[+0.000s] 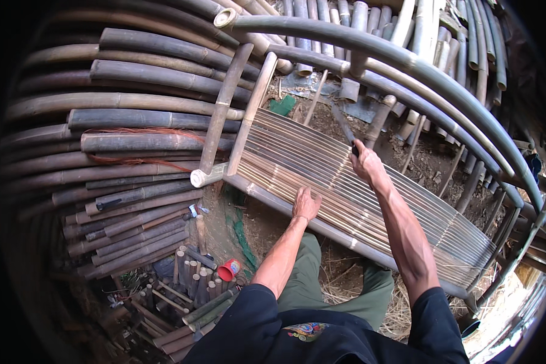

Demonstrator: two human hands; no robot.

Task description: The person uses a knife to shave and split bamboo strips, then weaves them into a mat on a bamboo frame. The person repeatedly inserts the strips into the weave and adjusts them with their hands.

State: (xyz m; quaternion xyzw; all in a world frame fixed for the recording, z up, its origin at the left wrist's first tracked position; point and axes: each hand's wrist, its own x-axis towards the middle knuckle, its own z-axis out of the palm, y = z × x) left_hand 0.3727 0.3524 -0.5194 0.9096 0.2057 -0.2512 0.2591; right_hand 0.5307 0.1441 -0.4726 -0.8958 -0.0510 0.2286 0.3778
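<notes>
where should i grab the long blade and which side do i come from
Probably best by its dark handle, coming from the near side, where the right hand grips it. The long blade sticks out from the fist, away from the person and slanting left, so approaching from the handle end should keep fingers clear of an edge that may be sharp.

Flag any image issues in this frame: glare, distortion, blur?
Head view: glare whitens the straw-strewn ground at lower right; black vignette rings the frame; stacked bamboo poles at left look bowed, likely fisheye distortion; lower-left corner is dim; left hand and right hand look reasonably sharp.
</notes>
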